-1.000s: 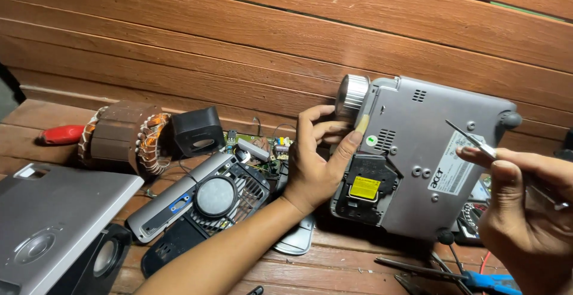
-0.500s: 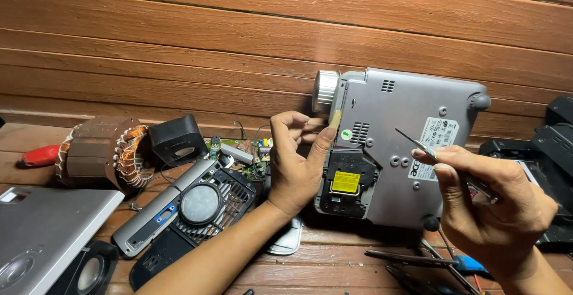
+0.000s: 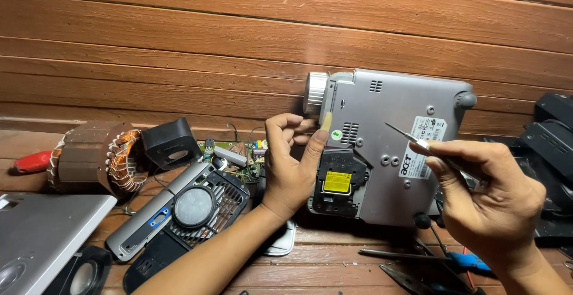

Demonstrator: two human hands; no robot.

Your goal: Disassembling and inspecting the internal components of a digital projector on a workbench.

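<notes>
A silver projector (image 3: 394, 116) stands tilted on its edge against the wooden wall, underside facing me, lens at its top left. A black module with a yellow label (image 3: 337, 181) sits in its lower left. My left hand (image 3: 292, 160) grips the projector's left edge, thumb up against the casing. My right hand (image 3: 486, 196) holds a thin screwdriver (image 3: 412, 140), its tip pointing up-left over the casing near the white label, not touching a screw that I can see.
A copper-wound motor stator (image 3: 98, 157), a small black speaker (image 3: 170, 143), a circuit board (image 3: 236, 154) and a silver-and-black fan housing (image 3: 185, 208) lie left. A grey device (image 3: 36, 241) sits at bottom left. Hand tools (image 3: 430, 259) lie below the projector; black gear (image 3: 552, 151) at right.
The view has shifted, so the projector sits more central. My right hand has moved left and down with the screwdriver, closer to the projector's label. My left hand keeps its grip.
</notes>
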